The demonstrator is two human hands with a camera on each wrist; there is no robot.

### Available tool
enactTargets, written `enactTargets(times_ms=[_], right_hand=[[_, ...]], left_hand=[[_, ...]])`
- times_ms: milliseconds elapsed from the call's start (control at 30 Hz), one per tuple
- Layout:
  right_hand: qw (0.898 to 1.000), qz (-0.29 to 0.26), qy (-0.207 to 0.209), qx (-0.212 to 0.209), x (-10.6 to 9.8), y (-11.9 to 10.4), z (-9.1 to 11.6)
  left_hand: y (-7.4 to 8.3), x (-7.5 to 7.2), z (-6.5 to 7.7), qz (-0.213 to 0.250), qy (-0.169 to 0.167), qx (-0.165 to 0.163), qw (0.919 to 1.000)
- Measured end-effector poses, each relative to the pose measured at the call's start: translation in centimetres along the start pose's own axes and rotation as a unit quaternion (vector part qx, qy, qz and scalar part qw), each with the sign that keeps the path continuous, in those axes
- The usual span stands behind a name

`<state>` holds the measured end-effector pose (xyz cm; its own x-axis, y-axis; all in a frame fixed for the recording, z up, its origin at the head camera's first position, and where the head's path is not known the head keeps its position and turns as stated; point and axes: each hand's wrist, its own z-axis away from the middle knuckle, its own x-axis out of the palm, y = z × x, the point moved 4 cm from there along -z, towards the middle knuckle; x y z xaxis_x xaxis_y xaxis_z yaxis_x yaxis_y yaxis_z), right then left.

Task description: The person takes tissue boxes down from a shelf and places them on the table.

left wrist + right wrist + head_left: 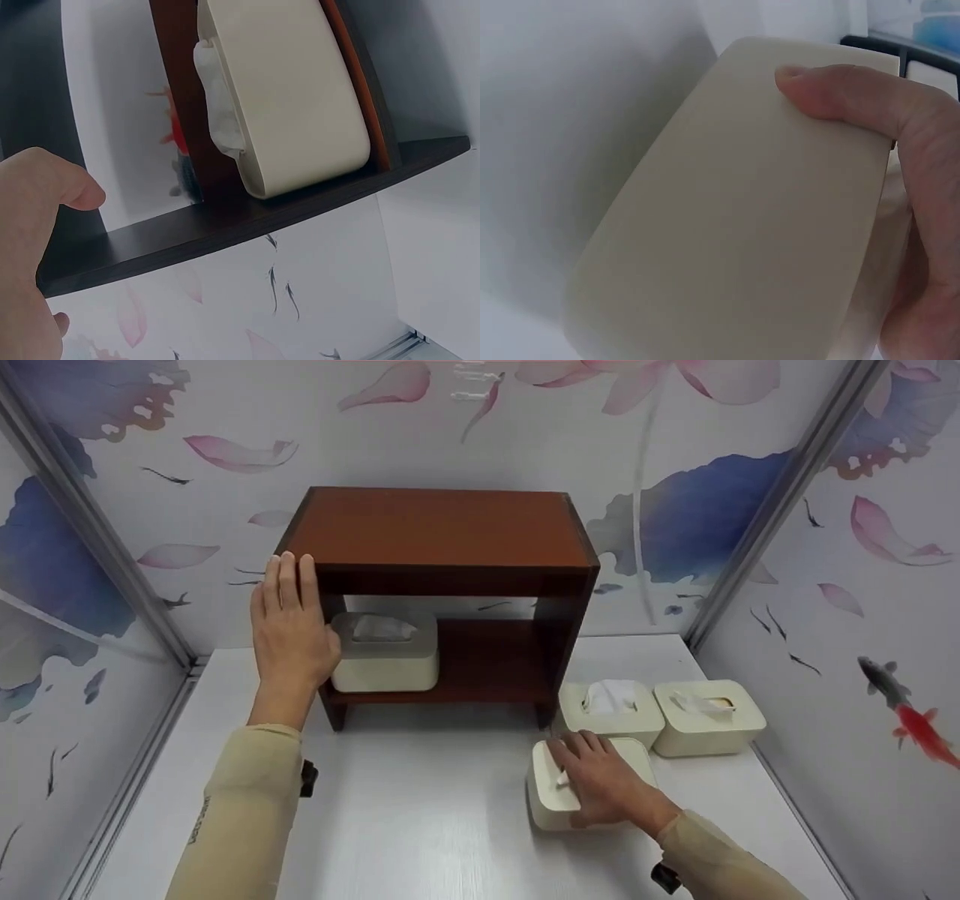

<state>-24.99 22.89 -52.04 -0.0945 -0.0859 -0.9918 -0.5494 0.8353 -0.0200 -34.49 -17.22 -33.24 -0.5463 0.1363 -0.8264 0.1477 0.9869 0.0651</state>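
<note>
My right hand (pixel 600 776) grips a cream tissue box (pixel 551 808) at the front right, fingers over its top. In the right wrist view the thumb (pixel 832 94) presses against the box's long side wall (pixel 720 202). With fingers straight, my left hand (pixel 291 622) rests against the upper left front corner of a dark brown wooden shelf (pixel 442 529). A second tissue box (pixel 386 671) stands inside that shelf at its left end; the left wrist view shows white tissue (pixel 221 112) poking from its top.
Two more cream tissue boxes, one (pixel 611 724) beside the shelf's right leg and another (pixel 709 731) right of it, stand just behind the gripped box. White panels (pixel 450 442) printed with petals and fish enclose the white table (pixel 420 802) at the back and sides.
</note>
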Motion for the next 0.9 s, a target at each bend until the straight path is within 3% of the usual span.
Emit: enactTargets(times_ms=[367, 900], right_hand=[[0.999, -0.031, -0.020, 0.027, 0.1, 5.5, 3.8], [0.992, -0.049, -0.037, 0.112, -0.1, 12.5, 9.5]], left_hand=[[-0.2, 0.1, 0.0, -0.003, -0.001, -0.004, 1.0000], [0.1, 0.0, 0.0, -0.004, 0.004, 0.000, 1.0000]])
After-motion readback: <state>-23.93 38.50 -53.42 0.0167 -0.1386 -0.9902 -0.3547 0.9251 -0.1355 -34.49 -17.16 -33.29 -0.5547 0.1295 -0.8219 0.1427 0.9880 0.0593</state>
